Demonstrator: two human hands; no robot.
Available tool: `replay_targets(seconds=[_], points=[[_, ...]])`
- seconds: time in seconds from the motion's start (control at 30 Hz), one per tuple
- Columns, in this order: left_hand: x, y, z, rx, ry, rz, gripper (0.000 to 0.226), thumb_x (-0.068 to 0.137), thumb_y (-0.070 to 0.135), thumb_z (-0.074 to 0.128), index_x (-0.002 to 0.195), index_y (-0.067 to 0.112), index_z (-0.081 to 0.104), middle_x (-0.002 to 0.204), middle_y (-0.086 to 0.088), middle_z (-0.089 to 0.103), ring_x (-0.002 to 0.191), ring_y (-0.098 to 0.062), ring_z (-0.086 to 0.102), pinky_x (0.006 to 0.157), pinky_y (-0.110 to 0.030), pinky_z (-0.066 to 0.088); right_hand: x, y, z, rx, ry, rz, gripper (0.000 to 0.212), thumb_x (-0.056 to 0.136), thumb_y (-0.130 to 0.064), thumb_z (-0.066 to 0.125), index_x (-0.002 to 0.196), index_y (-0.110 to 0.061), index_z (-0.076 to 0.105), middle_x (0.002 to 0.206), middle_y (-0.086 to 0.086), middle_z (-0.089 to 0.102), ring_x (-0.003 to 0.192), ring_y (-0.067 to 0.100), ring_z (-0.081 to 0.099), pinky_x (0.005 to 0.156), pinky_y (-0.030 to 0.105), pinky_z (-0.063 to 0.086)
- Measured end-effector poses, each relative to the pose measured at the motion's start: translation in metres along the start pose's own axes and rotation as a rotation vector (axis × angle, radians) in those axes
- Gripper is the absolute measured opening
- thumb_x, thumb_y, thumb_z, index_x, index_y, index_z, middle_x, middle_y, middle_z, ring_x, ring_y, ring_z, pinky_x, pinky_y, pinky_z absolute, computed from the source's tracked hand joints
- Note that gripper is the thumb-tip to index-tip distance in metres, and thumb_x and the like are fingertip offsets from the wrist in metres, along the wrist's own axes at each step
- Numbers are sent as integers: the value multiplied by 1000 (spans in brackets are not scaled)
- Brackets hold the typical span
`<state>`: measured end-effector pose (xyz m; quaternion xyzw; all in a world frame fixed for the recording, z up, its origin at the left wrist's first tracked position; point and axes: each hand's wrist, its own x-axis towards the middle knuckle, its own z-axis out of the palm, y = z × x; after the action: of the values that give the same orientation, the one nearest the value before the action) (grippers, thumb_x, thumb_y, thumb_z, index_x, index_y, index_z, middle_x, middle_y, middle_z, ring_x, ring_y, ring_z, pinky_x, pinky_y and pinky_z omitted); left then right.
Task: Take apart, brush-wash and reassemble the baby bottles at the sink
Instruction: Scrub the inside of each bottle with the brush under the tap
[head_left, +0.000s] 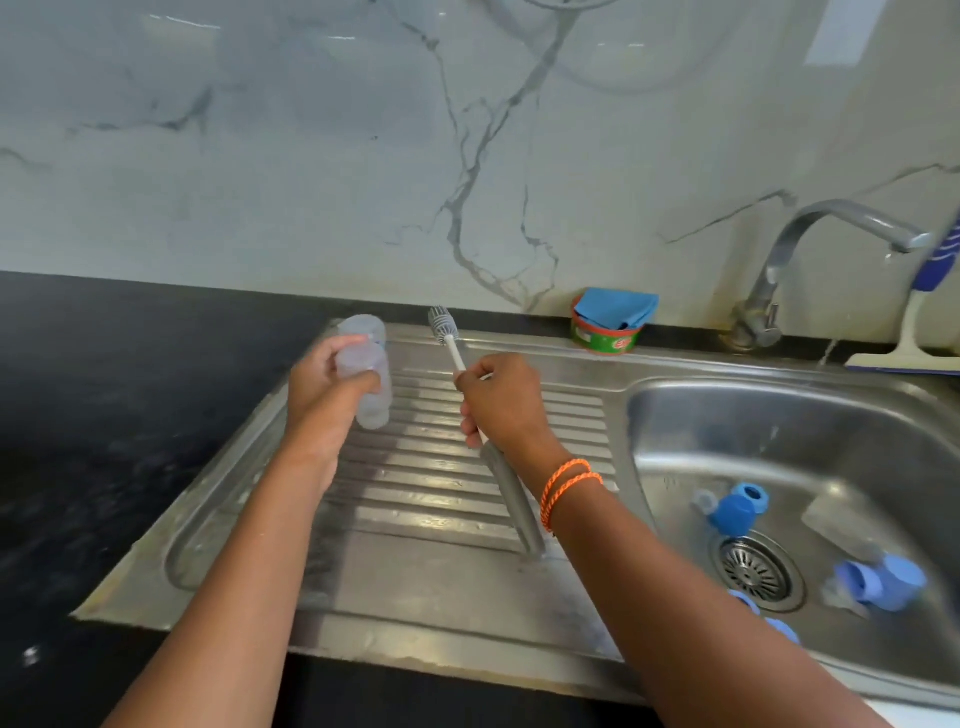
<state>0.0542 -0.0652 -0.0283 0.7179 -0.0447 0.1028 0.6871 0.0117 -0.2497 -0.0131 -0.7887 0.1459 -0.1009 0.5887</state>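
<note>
- Left hand (326, 387): fingers and thumb curled round a clear bottle (366, 371), held above the draining board; forearm bare, reaching forward from lower left.
- Right hand (503, 400): fist closed round the thin white shaft of a bottle brush (453, 345), bristle head pointing up and away.
- Right wrist: orange cord bracelet (566, 488), doubled.
- Hands near each other, not touching.
</note>
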Motion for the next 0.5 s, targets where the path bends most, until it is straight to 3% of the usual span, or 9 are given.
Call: replay_targets(seconds=[0.1, 0.27, 0.5], points=[[5, -11, -14, -42, 112, 8, 51, 75, 2, 76, 119, 27, 70, 120, 3, 73, 111, -14, 69, 91, -35, 58, -2, 0, 9, 9, 4, 7, 22, 102, -11, 61, 102, 10, 66, 72, 17, 65, 40, 17, 62, 43, 34, 55], [10, -18, -7, -2, 180, 46, 56, 79, 7, 86, 122, 35, 64, 125, 8, 68, 113, -11, 66, 87, -28, 59, -4, -1, 15, 25, 9, 2, 20, 102, -11, 62, 101, 8, 67, 71, 15, 65, 41, 17, 62, 44, 32, 53], [13, -22, -3, 14, 243, 53, 63, 76, 8, 88, 128, 33, 60, 126, 6, 67, 114, -14, 66, 81, -23, 58, -3, 5, 9, 26, 7, 1, 20, 102, -12, 63, 101, 8, 67, 71, 15, 66, 42, 18, 63, 47, 33, 54]])
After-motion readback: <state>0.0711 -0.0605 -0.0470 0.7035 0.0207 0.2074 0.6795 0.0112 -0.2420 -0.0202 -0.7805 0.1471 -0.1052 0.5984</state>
